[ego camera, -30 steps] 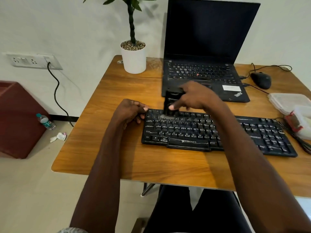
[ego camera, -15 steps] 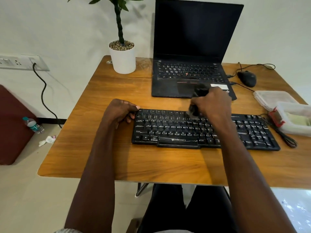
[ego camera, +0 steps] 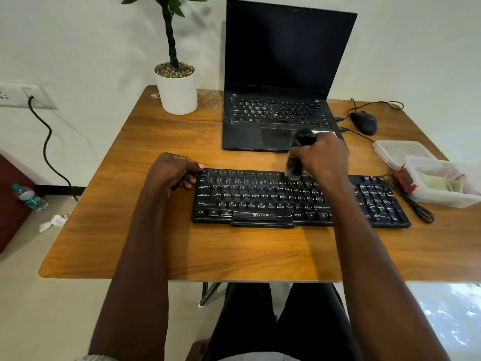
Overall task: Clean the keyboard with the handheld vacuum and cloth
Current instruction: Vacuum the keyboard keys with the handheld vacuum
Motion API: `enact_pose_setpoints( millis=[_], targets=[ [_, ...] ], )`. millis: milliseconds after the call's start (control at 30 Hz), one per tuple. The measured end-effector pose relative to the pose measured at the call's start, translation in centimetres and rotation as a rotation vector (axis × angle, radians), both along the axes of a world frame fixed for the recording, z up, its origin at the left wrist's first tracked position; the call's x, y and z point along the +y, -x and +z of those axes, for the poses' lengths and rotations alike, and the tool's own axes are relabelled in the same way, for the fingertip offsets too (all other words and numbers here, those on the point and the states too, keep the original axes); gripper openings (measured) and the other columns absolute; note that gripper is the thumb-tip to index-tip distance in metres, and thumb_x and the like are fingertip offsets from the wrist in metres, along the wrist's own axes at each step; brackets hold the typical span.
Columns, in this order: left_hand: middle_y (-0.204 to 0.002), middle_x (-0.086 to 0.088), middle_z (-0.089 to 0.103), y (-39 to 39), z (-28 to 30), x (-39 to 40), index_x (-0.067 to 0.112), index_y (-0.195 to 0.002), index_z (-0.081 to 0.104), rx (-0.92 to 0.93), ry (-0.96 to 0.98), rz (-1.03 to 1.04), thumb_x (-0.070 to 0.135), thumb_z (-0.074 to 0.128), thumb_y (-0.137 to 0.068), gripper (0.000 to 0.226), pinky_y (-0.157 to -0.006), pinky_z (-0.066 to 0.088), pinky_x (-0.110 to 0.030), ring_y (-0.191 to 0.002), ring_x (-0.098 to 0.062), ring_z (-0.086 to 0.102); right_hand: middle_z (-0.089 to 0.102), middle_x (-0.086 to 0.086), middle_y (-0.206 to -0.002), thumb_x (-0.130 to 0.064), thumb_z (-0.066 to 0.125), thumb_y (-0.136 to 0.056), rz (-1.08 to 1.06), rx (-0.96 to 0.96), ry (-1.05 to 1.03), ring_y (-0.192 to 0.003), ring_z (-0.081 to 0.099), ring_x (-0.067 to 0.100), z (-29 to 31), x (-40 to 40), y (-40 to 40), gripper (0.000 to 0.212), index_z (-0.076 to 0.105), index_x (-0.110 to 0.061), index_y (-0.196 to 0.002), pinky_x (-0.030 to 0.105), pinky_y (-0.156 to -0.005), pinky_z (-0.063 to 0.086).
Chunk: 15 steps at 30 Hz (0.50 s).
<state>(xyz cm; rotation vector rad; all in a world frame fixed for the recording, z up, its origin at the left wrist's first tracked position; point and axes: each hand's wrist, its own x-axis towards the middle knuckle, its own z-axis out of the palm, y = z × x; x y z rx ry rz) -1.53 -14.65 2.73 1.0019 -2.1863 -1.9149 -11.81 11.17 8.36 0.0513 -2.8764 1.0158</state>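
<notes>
Surroundings: open black laptop point(ego camera: 279, 105) behind flat black plastic keyboard point(ego camera: 260, 201); white plant pot point(ego camera: 177, 91) far left; black wired mouse point(ego camera: 364, 123), clear plastic boxes point(ego camera: 440, 183) at right.
Right hand point(ego camera: 324, 157): curled tight round small dark handheld vacuum point(ego camera: 295, 168), blurred, nozzle on top key row.
Left hand point(ego camera: 173, 171): fingers curled, resting against keyboard's left end.
Surface: brown wooden worktop point(ego camera: 182, 243), white wall, pale floor.

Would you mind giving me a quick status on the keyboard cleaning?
Left hand grips keyboard left end. Right hand holds handheld vacuum, nozzle on top key rows. Nothing in the way.
</notes>
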Motion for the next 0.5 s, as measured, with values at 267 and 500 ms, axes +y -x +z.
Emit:
enact_pose_setpoints(
  millis=[267,500],
  targets=[
    [-0.064,-0.014,0.06,-0.8,0.2,1.4,-0.003,-0.081,0.067,0.061,0.052,0.056,0.006,0.071,-0.083,0.01,-0.041,0.045,-0.019,-0.038,-0.011,0.05,0.06,-0.007,-0.079,-0.028,0.072,-0.084,0.292,0.038,0.037,-0.069,0.063,0.01,-1.0,-4.3,-4.6,0.023,0.063,-0.014,-0.1,0.022,-0.064,0.055],
    [-0.105,-0.003,0.066,-1.2,1.2,9.3,0.014,-0.105,0.069,0.315,0.786,0.148,0.02,0.06,-0.09,0.018,-0.08,0.049,-0.031,-0.094,-0.017,0.059,0.062,-0.005,-0.081,-0.034,0.075,-0.079,0.084,0.115,0.05,-0.073,0.062,0.014,-1.0,0.3,-3.6,0.028,0.065,-0.014,-0.095,0.031,-0.068,0.056]
  ],
)
